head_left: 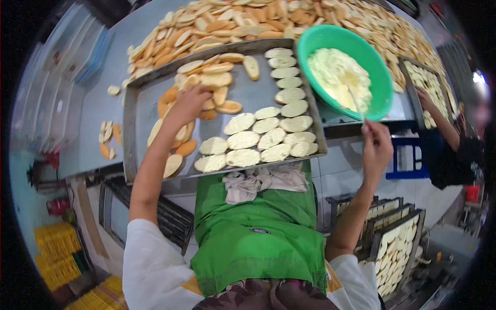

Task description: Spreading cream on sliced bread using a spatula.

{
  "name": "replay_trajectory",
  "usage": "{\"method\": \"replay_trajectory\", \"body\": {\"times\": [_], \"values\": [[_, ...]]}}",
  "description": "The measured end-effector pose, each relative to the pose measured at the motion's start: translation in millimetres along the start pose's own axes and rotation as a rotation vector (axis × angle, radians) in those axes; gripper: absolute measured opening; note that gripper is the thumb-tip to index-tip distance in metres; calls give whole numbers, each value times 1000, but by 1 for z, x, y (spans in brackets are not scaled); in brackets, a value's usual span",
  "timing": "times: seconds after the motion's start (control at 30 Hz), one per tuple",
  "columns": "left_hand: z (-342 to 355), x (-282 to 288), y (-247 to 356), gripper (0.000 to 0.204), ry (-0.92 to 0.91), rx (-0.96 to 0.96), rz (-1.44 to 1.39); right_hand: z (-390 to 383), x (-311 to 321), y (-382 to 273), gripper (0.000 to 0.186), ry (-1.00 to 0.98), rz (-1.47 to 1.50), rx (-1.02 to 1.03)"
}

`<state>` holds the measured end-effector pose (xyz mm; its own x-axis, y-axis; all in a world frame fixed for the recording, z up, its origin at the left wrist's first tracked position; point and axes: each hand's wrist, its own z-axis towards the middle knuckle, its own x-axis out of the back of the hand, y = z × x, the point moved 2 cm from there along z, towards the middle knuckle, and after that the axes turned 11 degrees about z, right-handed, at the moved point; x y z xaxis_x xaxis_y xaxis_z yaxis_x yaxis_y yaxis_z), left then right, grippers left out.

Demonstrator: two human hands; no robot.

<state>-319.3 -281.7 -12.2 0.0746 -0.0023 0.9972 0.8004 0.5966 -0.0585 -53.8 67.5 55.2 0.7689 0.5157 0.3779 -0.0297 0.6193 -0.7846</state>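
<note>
My left hand (192, 103) reaches into a loose heap of bread slices (216, 80) in the metal tray (133, 132). Its fingers curl over a slice, whose grip is partly hidden. My right hand (377, 144) is closed around the end of a thin spreading knife (354, 98). The far end of that knife dips into pale cream (338, 75) inside the green bowl (383, 77). Cream-coated slices (243, 140) lie in rows along the tray's right side and lower right part. The heaped slices on the left look uncoated.
A large pile of bread slices (248, 23) covers the table's far side. At right, another person's hand (426, 99) is at a filled tray (426, 88). Filled trays (395, 248) stand at lower right. A crumpled cloth (258, 181) lies at the tray's near edge.
</note>
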Motion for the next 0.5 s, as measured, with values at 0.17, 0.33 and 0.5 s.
{"method": "replay_trajectory", "body": {"times": [0.17,0.33,0.5], "values": [[5,9,-15,38,-194,109,11,76,18,18,14,-263,-583,105],[-3,1,-29,41,-255,140,-190,115,-21,27,10,-559,-897,45],[-27,5,-43,42,-282,124,-312,125,-15,-1,7,-982,-852,41]]}}
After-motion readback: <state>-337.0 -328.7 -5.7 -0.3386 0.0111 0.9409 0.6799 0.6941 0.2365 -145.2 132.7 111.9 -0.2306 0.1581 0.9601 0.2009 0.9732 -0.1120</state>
